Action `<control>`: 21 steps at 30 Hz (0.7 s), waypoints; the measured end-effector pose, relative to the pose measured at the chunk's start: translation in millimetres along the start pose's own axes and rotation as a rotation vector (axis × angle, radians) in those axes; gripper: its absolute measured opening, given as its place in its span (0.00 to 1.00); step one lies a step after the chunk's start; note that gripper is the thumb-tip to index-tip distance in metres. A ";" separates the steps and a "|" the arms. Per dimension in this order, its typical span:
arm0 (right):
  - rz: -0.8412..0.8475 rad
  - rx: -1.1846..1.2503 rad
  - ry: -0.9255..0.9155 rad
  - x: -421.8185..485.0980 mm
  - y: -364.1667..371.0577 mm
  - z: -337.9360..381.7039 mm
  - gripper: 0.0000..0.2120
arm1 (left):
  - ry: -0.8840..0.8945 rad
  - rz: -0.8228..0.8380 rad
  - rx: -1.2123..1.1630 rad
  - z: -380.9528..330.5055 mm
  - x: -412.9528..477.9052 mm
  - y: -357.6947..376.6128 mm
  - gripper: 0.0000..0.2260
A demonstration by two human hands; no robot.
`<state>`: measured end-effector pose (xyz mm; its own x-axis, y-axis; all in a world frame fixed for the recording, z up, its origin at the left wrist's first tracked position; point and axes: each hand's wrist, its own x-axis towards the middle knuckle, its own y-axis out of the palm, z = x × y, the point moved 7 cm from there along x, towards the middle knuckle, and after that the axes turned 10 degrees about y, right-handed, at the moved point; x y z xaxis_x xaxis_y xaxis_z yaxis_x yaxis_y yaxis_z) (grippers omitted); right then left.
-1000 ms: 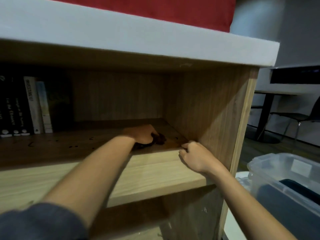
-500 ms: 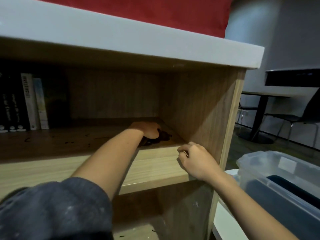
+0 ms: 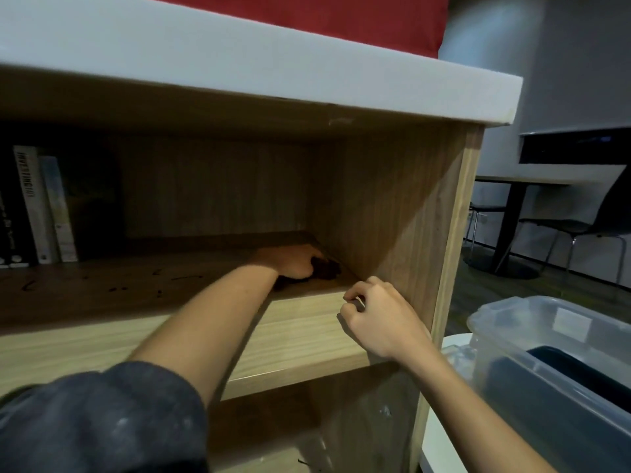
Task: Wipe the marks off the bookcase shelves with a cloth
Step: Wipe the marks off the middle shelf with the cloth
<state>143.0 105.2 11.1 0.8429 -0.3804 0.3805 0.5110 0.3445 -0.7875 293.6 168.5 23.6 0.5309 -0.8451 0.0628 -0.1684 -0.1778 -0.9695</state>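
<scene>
While left hand (image 3: 296, 264) presses cloth (image 3: 327, 269) — bunched, no clear axis

Left hand (image 3: 294, 264) pressing dark cloth (image 3: 327, 269) into shelf (image 3: 136, 295) corner, right hand (image 3: 379, 317) curled at shelf edge

White book spine (image 3: 30, 203): black capitals running along the spine, reading about "INVESTING 101"; the last characters are unclear.
Black book spines (image 3: 8, 227): faint pale lettering, too dim and blurred to read.
Grey book spine (image 3: 59, 213): no lettering can be made out.
Plastic box (image 3: 560, 339): pale sticker on its lid, nothing readable on it.
</scene>
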 end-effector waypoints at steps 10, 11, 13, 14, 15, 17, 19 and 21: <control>0.013 0.011 0.017 -0.6 -0.1 -0.2 0.14 | -0.055 0.122 0.069 19.6 -37.3 -15.6 0.20; 0.013 0.013 0.020 -1.1 -0.4 -0.3 0.14 | -0.058 0.091 0.058 16.5 -26.1 -12.1 0.18; 0.007 0.013 0.019 -0.4 -1.7 0.3 0.14 | -0.004 0.039 0.044 3.1 -8.2 -4.2 0.17; 0.001 0.012 0.017 0.3 -2.3 0.4 0.15 | 0.021 0.024 0.026 -4.0 -5.6 -2.0 0.18; 0.000 0.013 0.019 -0.5 -1.9 0.0 0.15 | 0.035 0.024 0.001 -8.6 -8.0 0.7 0.19; -0.003 0.022 0.018 -0.9 -1.6 -1.0 0.14 | 0.059 0.056 0.016 -11.4 -23.2 -1.8 0.22; 0.000 0.027 0.014 -1.0 0.1 -2.2 0.13 | 0.015 0.098 0.026 7.2 -38.1 -7.8 0.22; 0.002 0.022 0.010 -0.5 0.0 -2.3 0.13 | -0.056 0.073 -0.009 28.8 -42.7 -14.1 0.18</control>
<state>142.2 103.4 9.8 0.8422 -0.3880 0.3743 0.5132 0.3641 -0.7772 297.2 221.6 27.8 0.5626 -0.8264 -0.0220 -0.2156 -0.1211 -0.9689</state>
